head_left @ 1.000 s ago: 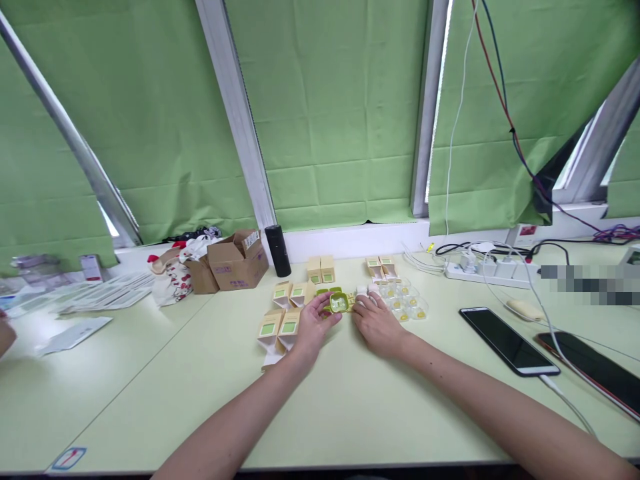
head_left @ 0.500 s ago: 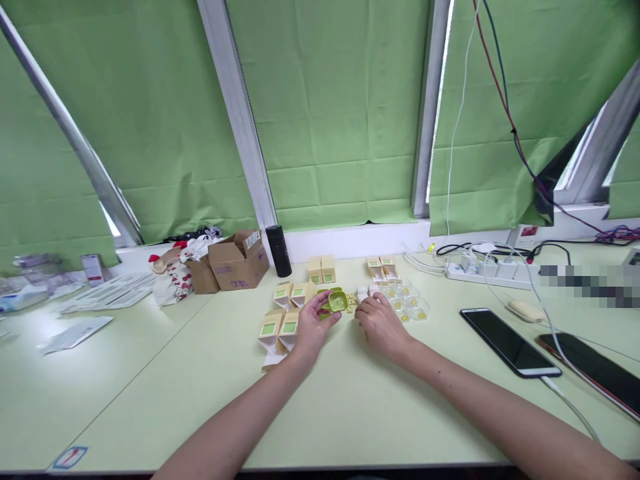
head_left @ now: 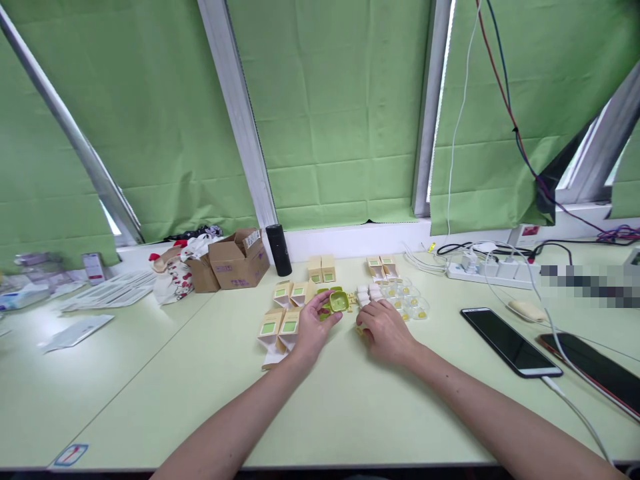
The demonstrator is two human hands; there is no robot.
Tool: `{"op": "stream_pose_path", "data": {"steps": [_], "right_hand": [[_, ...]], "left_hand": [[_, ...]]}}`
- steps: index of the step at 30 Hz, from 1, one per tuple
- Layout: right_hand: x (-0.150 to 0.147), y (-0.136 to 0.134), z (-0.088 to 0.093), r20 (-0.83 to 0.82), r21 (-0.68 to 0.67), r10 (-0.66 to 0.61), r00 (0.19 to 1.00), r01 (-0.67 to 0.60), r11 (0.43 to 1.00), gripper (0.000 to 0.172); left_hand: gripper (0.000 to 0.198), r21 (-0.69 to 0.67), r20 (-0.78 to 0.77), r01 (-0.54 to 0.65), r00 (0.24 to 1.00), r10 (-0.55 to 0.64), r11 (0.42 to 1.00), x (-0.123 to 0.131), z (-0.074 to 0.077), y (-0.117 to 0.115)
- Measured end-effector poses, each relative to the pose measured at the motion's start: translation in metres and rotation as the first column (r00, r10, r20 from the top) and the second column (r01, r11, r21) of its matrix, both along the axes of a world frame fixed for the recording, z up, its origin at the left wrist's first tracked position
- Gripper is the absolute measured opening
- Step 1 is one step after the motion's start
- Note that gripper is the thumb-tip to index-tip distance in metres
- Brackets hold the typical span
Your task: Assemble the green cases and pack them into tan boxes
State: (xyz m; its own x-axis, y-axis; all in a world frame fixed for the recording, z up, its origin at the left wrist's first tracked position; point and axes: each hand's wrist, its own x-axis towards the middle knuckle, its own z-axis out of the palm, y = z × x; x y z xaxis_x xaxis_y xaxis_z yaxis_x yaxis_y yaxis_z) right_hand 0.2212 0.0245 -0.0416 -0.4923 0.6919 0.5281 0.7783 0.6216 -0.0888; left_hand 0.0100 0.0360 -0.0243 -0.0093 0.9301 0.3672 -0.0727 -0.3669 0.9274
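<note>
A small green square cup (head_left: 339, 301) is pinched between the thumb and fingers of my left hand (head_left: 315, 328). More green pieces show just behind those fingers. My right hand (head_left: 386, 328) is over the table with its fingers curled down; something small and yellowish shows at the fingertips, too hidden to name. Beyond it stand white pieces (head_left: 369, 292) in a cluster, and clear round cups with yellow bits (head_left: 413, 301) lie to its right. Small yellow pieces (head_left: 352, 301) lie between my hands. Left of my left hand are open cardboard boxes with green windows (head_left: 279, 327).
Further back are two more groups of small boxes (head_left: 321, 269), (head_left: 383, 269) and a black bottle (head_left: 279, 251). A brown carton (head_left: 239, 260) stands at the back left. On the right lie a phone (head_left: 510, 341), a second phone (head_left: 595, 370), cables and a power strip (head_left: 490, 273).
My right hand has shifted slightly right and down, uncovering more of the white pieces. My left hand keeps its hold on the green cup almost in place.
</note>
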Motion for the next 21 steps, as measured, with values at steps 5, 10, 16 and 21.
{"op": "stream_pose_path", "data": {"steps": [5,10,16,21], "right_hand": [[0.0017,-0.0053,0.0035,0.054,-0.054,0.045,0.997,-0.042,0.998,0.011],[-0.0027,-0.0049,-0.0005,0.084,-0.052,0.06,0.995,-0.055,0.997,0.016],[-0.0021,-0.0039,-0.0021,-0.065,-0.013,0.105,0.992,-0.106,0.994,0.021],[-0.0012,-0.0074,0.0004,-0.359,0.047,0.238,0.903,-0.237,0.97,0.018]], "left_hand": [[0.056,-0.009,-0.001,0.011,1.0,-0.011,1.0,-0.0002,-0.0009,-0.0001],[0.057,-0.017,0.0,0.016,1.0,-0.016,1.0,0.0008,0.0001,-0.0009],[0.057,-0.011,-0.019,-0.012,1.0,0.012,1.0,0.0,-0.0018,0.0003],[0.054,0.011,-0.036,0.011,0.999,-0.01,1.0,-0.0015,-0.0019,-0.0016]]}}
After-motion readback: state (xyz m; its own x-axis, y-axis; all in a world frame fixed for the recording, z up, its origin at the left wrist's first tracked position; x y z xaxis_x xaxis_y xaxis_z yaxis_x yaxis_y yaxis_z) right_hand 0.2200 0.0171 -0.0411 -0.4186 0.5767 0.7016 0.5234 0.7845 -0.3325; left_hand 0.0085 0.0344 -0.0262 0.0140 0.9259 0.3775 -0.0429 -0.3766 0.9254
